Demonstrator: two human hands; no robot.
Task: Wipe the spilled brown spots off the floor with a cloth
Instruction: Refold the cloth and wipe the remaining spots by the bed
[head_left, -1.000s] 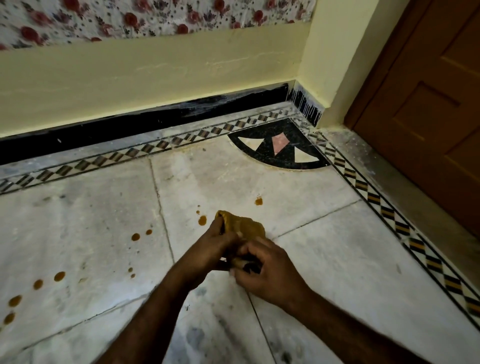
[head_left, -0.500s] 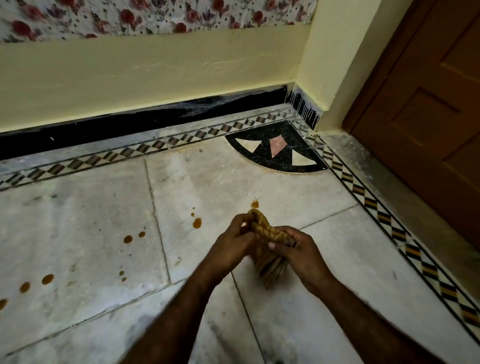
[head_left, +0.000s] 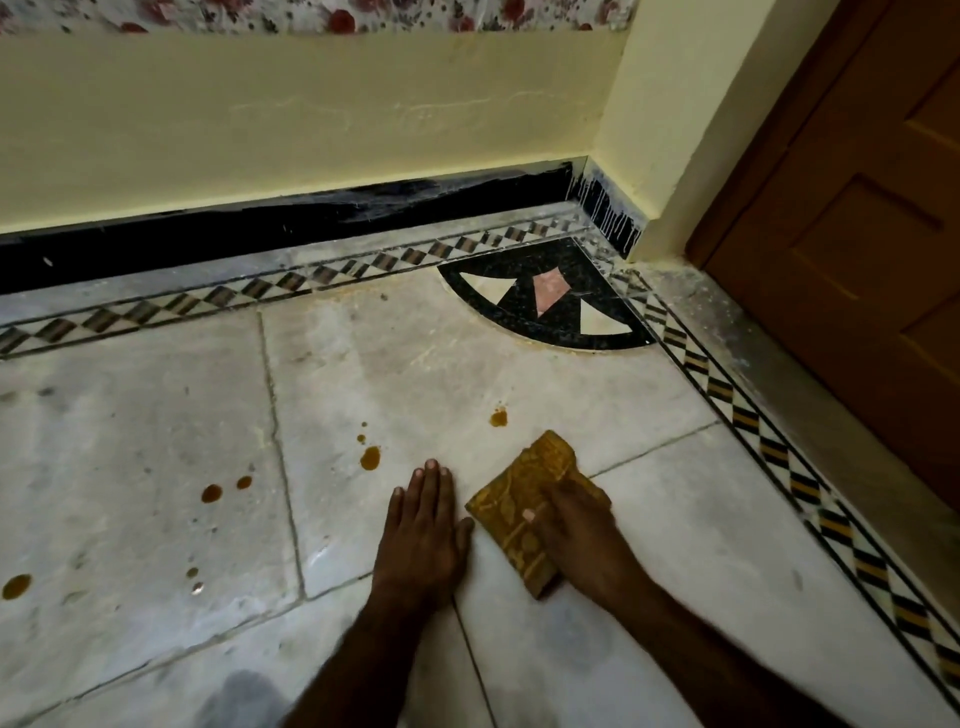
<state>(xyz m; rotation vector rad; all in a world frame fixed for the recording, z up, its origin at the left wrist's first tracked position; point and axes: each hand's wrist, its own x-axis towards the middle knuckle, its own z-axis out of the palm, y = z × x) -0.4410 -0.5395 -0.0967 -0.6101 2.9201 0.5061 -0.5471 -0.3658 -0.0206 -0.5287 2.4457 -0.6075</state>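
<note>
Your right hand (head_left: 582, 540) presses the folded yellow cloth (head_left: 524, 499) on the marble floor (head_left: 675, 519). Its fingers look flat, but they are blurry. Your left hand (head_left: 423, 530) rests flat and open beside it. Push hard over the nearest brown spot (head_left: 499, 417) in 1 slow wipe. No bucket shows.

We saw a pale marble floor (head_left: 156, 415) with thin joints, edged by a chequered border (head_left: 291, 283) and a black skirting (head_left: 260, 228). A black quarter-circle inlay (head_left: 571, 260) filled its far right corner. Above rose a cream wall (head_left: 260, 119) topped with flowered paper (head_left: 337, 15); a brown wooden door (head_left: 857, 208) stood at the right edge.
</note>
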